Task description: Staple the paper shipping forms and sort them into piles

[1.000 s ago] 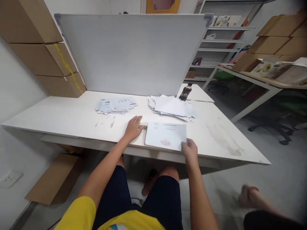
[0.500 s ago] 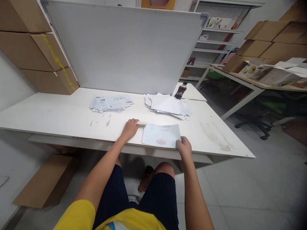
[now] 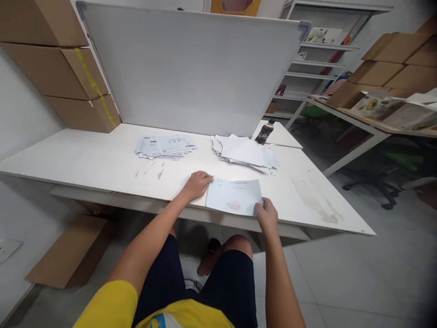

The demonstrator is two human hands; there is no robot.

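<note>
Right hand (image 3: 267,215) pinches pale-blue sheet (image 3: 234,195) at corner; left hand (image 3: 198,184) at opposite edge, grip unclear.

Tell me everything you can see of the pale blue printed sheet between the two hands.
The pale blue printed sheet looks like thin paper, wider than deep, with small dark lines of print near its far edge and a round red stamp mark near its near edge. It lies roughly flat at the front edge of the white table. The right hand pinches its near right corner; the left hand's fingertips are at its far left corner.
</note>
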